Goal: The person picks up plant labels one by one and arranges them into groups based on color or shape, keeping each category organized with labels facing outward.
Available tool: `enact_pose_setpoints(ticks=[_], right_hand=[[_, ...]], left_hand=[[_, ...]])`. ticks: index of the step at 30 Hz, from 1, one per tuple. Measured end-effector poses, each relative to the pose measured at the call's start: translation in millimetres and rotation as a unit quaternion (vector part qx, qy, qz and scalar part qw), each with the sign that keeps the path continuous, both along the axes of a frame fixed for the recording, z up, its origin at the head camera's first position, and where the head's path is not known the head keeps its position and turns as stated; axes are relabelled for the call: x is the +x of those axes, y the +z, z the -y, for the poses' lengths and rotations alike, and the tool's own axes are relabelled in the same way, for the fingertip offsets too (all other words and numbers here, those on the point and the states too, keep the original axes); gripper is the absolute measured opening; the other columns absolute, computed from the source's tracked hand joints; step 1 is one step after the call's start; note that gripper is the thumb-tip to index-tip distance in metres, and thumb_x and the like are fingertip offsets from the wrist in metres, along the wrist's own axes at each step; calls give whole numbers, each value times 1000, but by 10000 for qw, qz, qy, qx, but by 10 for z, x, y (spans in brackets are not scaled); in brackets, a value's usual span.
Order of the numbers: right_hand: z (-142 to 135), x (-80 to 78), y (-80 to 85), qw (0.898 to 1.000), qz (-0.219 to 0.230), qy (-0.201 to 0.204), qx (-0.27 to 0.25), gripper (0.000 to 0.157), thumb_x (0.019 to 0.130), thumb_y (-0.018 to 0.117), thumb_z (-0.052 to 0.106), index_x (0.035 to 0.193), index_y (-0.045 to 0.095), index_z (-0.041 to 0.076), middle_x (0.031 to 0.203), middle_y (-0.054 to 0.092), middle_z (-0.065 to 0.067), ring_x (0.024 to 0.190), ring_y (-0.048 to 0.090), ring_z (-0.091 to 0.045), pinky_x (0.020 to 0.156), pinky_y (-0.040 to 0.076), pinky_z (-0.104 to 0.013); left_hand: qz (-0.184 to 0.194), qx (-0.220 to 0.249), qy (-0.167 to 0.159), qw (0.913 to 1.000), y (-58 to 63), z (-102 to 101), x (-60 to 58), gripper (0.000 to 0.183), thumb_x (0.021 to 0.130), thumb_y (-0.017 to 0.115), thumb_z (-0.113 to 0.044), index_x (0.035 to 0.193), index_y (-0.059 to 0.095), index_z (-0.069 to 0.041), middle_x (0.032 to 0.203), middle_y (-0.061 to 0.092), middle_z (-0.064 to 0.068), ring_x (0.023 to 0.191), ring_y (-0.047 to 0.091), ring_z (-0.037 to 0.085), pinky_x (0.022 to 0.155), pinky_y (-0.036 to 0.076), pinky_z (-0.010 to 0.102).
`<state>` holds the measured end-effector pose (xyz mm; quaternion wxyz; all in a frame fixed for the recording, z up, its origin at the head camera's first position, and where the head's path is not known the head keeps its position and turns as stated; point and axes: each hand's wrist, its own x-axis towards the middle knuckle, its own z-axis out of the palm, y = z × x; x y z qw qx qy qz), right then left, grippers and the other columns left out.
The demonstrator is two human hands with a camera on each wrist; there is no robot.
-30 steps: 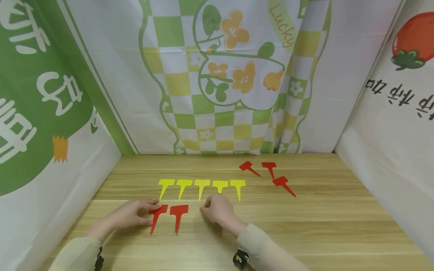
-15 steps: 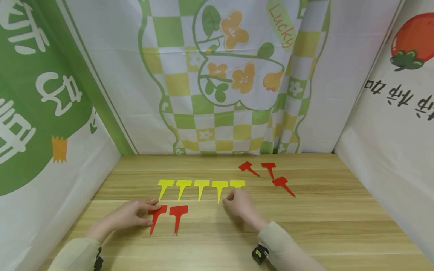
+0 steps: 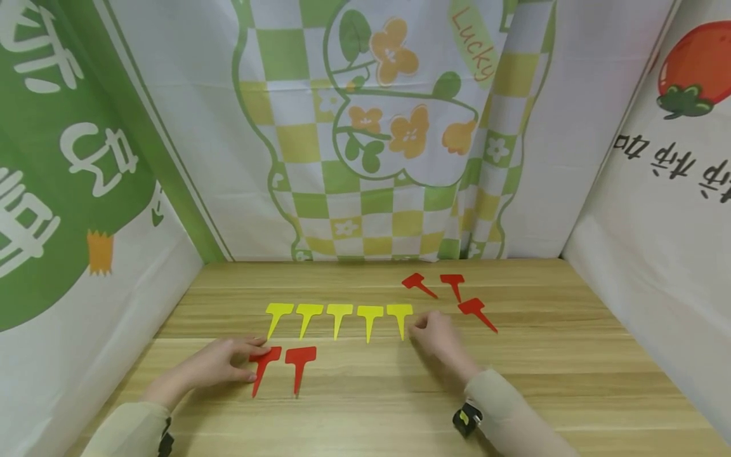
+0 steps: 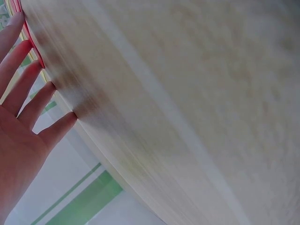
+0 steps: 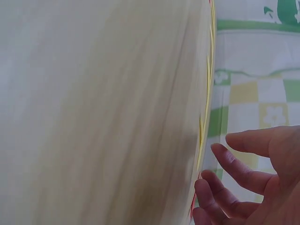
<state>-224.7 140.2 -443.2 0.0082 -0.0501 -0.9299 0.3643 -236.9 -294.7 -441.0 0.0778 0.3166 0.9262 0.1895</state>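
My left hand lies on the table with its fingertips and thumb touching the leftmost red T-shaped plant label. Spread, fairly straight fingers show in the left wrist view. A second red label lies just right of it. Beyond these runs a row of several yellow T-shaped plant labels, all heads pointing away. My right hand hovers beside the rightmost yellow label. Its fingers are loosely bent and hold nothing; thumb and forefinger are apart in the right wrist view.
Farther back on the right lie three loose red labels: one tilted label, one more upright label and a nearer slanted label. The wooden table ends at a patterned cloth backdrop, with cloth walls at both sides.
My right hand has moved rightward along the row of yellow labels, from below the fourth one to past the last. My left hand has stayed on the red label.
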Motion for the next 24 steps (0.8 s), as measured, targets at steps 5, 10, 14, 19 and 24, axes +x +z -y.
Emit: enact_pose_setpoints(ticks=[5,10,14,19,24], right_hand=[[-230,-28,9,9996,-213,-132,97,11,83,64,17,84,71,8,81,67,-2,73,57,-16,63,49,-29],[-436,-31,45,9983,-346,-207,411,12,83,64,18,82,71,8,78,65,-1,71,56,-15,61,47,-28],[-599,-27,66,9964,-435,-280,677,15,82,61,20,74,68,10,72,62,-2,67,53,-17,57,43,-28],[-780,-32,63,9944,-594,-303,818,18,83,61,20,81,72,5,86,70,-10,77,62,-22,66,50,-37],[-917,-54,69,9933,-632,-263,928,20,85,61,21,84,72,4,88,71,-12,82,63,-26,70,51,-40]], left_hand=[[-64,-12,-11,10000,-15,10,-5,54,79,73,-42,126,63,-16,139,53,9,129,47,36,100,39,57],[-19,9,1,10000,-17,13,-5,54,79,73,-42,126,63,-17,139,54,9,129,46,37,100,38,58],[-28,6,-18,10000,-20,13,-5,55,79,72,-43,126,63,-17,139,53,9,129,46,37,100,38,58],[-67,-19,-23,10000,-24,17,-9,56,79,72,-45,126,63,-18,139,53,8,129,46,36,100,39,57],[-57,-9,-9,10000,-25,18,-11,56,79,72,-45,127,63,-17,139,53,8,129,46,36,100,39,57]])
